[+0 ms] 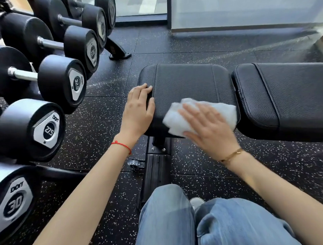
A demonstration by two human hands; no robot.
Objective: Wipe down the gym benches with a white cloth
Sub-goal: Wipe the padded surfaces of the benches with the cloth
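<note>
A black padded gym bench stands across the middle of the head view, with a seat pad (pixel 186 80) on the left and a longer back pad (pixel 289 98) on the right. A folded white cloth (pixel 177 119) lies on the near right part of the seat pad. My right hand (pixel 209 127) presses flat on the cloth, fingers spread and slightly blurred. My left hand (pixel 139 110) rests on the seat pad's left edge, fingers curled over its side, holding nothing else.
A rack of black dumbbells (pixel 50 86) lines the left side, close to my left arm. The bench's base frame (pixel 155 170) runs toward my knees in blue jeans (pixel 198 224). Speckled rubber floor (pixel 270 173) surrounds the bench; a glass wall (pixel 244 7) stands behind.
</note>
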